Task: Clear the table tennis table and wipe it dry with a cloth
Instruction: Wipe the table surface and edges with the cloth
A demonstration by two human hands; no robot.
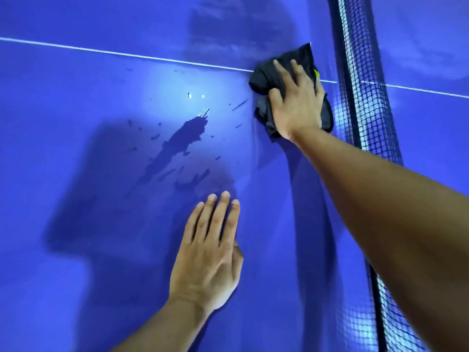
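The person leans over the shiny blue table tennis table (76, 250). The right hand (297, 105) presses a crumpled dark grey cloth (264, 77) down on the surface, with the fingers spread and nearly straight on top of it, not closed around it. The cloth lies on the thin white line (127, 55), just beside the black mesh net (360, 110). The left hand (210, 252) rests palm down with straight fingers on the table, nearer to the person, and holds nothing; it seems to give support.

A long dark puddle of water (185, 135), with small splashes around it, lies to the left of the cloth, so the drying looks far from finished. I think the good way is to draw the cloth from the net towards the puddle in one slow stroke with even pressure, so that the water is absorbed and not pushed wider. The cloth is bunched, and spreading it a little would cover more. The left hand is better kept out of the wet part.
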